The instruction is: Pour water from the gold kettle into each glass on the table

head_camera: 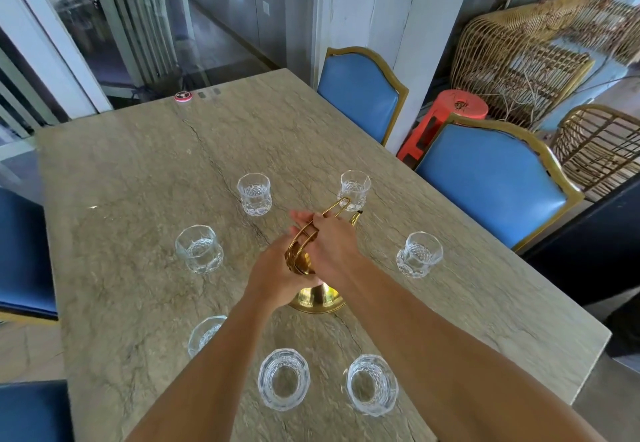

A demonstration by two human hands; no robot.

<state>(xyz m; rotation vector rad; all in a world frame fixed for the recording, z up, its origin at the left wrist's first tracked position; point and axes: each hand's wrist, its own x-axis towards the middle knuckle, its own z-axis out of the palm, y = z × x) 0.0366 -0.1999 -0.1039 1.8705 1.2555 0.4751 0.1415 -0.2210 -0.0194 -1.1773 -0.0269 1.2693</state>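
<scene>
At table centre, both hands (304, 254) grip gold kettle (317, 297); ringed glasses (254, 193) look empty

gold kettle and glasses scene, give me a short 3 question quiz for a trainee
1. How many glasses stand on the table?
2. True or false: the gold kettle stands in the middle of the ring of glasses.
3. Which hands are on the kettle's handle? A) left only B) right only C) both

Key
1. Seven; the glass nearest the left forearm is partly hidden.
2. True.
3. C: the left hand and the right hand both touch it.
</scene>
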